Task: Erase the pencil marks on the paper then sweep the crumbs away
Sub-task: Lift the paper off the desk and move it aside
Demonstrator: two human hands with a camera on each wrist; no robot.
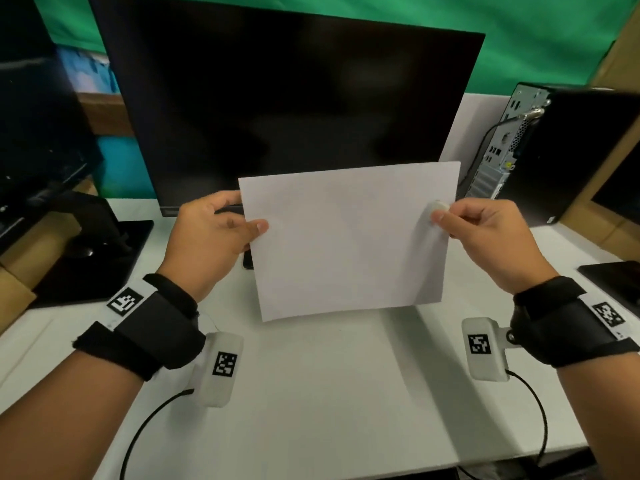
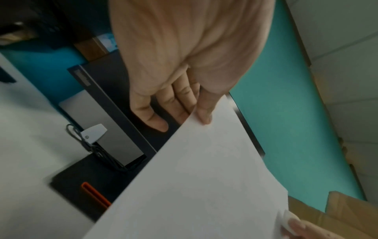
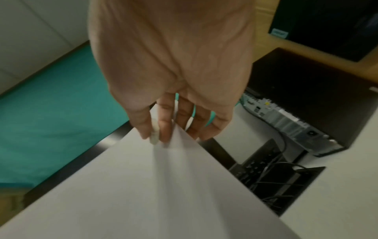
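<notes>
White desk (image 1: 329,410), green backdrop (image 1: 536,39), both hands' grip pinching lifted paper (image 1: 349,240).

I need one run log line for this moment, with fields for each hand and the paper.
left hand: pinches paper | right hand: pinches paper and eraser | paper: lifted off table, no marks visible

Your arms are bare to the wrists. Each wrist wears a black strap (image 1: 152,327) with a white tag printed with a black square code. A white camera box (image 1: 220,368) with its own code hangs inside each strap, trailing a black cable (image 1: 145,420).
</notes>
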